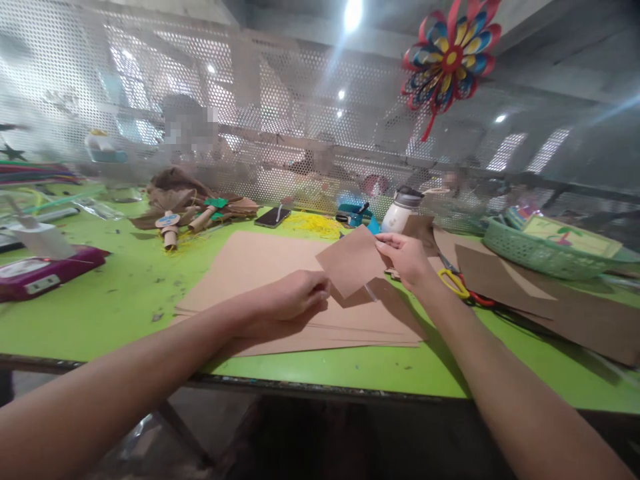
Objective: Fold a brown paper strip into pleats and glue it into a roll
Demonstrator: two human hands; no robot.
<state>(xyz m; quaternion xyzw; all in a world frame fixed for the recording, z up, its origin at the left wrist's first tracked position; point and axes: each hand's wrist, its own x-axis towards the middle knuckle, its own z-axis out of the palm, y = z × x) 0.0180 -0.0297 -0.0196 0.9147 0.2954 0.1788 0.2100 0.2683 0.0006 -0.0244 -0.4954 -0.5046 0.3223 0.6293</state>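
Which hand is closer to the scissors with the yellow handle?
Right. The right hand is just left of the scissors, pinching a small brown paper square. The left hand is farther left, over the big brown sheets.

Green tabletop (125,287) left of the paper stack (240,267) gives passage; scissors (465,291) obstruct its right.

Paper square (350,260) — matt, tabletop (120,327) — smooth
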